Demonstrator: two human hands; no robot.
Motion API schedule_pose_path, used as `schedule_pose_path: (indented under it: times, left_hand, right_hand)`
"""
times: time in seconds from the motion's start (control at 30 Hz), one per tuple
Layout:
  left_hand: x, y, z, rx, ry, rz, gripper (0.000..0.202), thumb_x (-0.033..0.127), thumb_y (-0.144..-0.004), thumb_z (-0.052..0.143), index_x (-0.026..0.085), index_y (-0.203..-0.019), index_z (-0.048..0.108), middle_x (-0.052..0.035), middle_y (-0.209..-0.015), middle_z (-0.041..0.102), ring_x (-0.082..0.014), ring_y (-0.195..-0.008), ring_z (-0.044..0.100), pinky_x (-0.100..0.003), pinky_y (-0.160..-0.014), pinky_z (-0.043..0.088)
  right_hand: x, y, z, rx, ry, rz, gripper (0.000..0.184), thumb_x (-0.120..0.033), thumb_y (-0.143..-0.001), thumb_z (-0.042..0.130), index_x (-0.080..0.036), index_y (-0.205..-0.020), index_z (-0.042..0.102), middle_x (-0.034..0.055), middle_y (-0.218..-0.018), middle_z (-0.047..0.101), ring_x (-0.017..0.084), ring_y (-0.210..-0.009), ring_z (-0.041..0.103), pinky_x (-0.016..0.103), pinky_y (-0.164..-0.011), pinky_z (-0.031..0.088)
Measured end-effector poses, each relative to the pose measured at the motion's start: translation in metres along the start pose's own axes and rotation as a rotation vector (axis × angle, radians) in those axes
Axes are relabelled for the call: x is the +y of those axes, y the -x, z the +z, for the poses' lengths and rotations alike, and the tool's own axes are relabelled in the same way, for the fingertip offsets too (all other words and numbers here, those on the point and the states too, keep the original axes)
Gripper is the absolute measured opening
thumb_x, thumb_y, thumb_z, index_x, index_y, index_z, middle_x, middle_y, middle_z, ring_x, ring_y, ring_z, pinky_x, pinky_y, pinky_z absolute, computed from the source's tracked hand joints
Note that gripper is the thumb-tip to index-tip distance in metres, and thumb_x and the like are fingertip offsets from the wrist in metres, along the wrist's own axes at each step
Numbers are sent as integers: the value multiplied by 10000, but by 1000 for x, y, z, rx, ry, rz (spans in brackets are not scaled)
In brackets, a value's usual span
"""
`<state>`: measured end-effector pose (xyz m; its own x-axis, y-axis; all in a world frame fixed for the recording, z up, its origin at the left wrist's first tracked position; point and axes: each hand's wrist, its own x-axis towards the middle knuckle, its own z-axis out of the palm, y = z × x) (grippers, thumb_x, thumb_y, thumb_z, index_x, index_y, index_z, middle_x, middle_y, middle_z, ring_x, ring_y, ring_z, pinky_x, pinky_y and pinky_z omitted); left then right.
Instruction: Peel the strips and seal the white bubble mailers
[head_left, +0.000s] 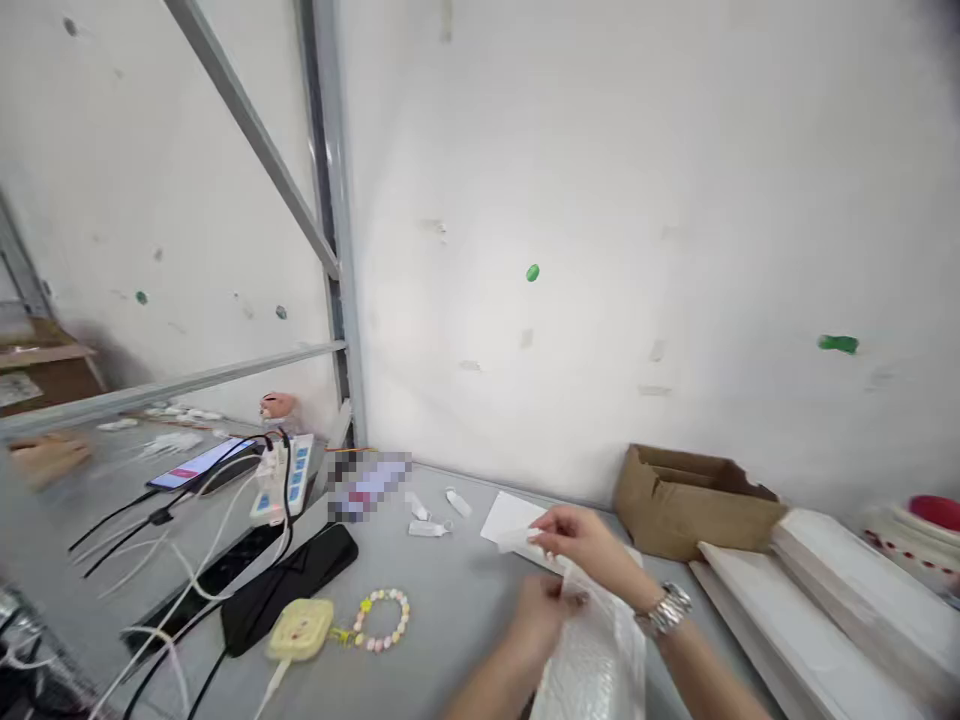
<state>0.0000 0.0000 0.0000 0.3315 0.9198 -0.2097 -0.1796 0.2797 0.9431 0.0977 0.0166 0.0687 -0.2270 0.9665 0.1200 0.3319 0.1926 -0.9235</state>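
Observation:
A clear bubble-wrap bag (592, 660) stands at the front of the grey table, its upper edge near both hands. My left hand (536, 615), blurred by motion, is closed on the bag's top edge. Just above it, my right hand (581, 540), with a metal watch (664, 608) on the wrist, pinches a thin white strip (519, 541). Whether that strip is part of the bag or a separate piece, I cannot tell. Behind the fingers lies a white sheet (506, 512), partly covered. Several small white tags (427, 528) rest to the left of it.
An open cardboard box (697, 505) stands against the wall, with flat white packages (772, 610) to its right. At left are a black pouch (300, 580), a yellow case (301, 629) with a bead bracelet (382, 620), charging cables and a power strip (289, 478). A metal frame post (341, 220) rises behind.

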Motion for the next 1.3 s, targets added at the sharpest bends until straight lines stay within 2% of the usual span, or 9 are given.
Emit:
schedule_pose_path:
  times: [0.17,0.23,0.33,0.53,0.7,0.9,0.97,1.1,1.3]
  left_hand:
    - [3,2,-11,-19,32,-10,466,439,-379,788,100,-689,715,-54,-657,677,-213,-658,593,-296,-652,418]
    - [6,3,-13,-54,34,-24,518,458,-341,801,92,-697,716,-65,-650,679,-214,-644,594,-302,-646,425]
    - [11,5,-13,-123,17,-32,551,473,-339,807,83,-720,723,-78,-645,682,-216,-646,599,-301,-639,426]
    - [18,12,-11,-225,-52,-32,522,457,-378,810,82,-734,733,-62,-669,681,-182,-609,583,-271,-615,400]
    - [16,14,-10,-294,-84,-40,525,480,-446,782,66,-765,731,-50,-632,656,-168,-579,567,-252,-587,374]
    - [8,14,-7,-303,-56,-11,539,515,-513,742,72,-819,719,-54,-644,651,-177,-622,570,-256,-605,389]
    - [6,13,-6,-287,-38,0,541,515,-508,744,73,-819,720,-63,-650,654,-189,-640,575,-264,-609,394]
    - [3,10,-4,-236,-19,13,527,514,-469,758,73,-757,727,-62,-629,650,-180,-615,558,-259,-593,382]
    - [5,10,-2,-183,13,13,510,517,-462,753,94,-746,729,-49,-666,657,-156,-602,538,-249,-601,371]
  right_hand:
    - [16,30,-66,266,-6,72,274,-417,-610,676,-156,-696,683,-4,-557,587,134,-561,508,262,-572,409]
    - [28,43,-80,341,-27,94,291,-438,-591,679,-159,-672,686,3,-560,594,138,-564,507,270,-577,415]
    - [43,60,-86,395,-36,136,288,-440,-565,687,-166,-653,684,11,-570,605,149,-571,512,280,-577,421]
    - [50,75,-73,238,-106,164,250,-418,-606,684,-170,-638,675,11,-611,629,142,-579,521,272,-587,415]
    - [53,74,-61,136,-245,225,312,-458,-642,659,-155,-703,700,0,-575,604,119,-560,502,250,-570,383]
    - [66,63,-47,408,-225,255,371,-481,-524,682,-155,-700,683,-23,-500,555,140,-527,509,276,-561,406]
    - [68,61,-41,440,-219,257,339,-472,-516,684,-172,-670,649,-20,-517,573,153,-543,530,283,-566,420]
    - [68,62,-31,495,-191,242,322,-505,-579,643,-189,-622,598,10,-572,623,185,-582,574,294,-567,444]
    - [66,68,-21,603,-143,101,370,-515,-681,578,-191,-856,601,69,-815,692,240,-822,624,324,-736,465]
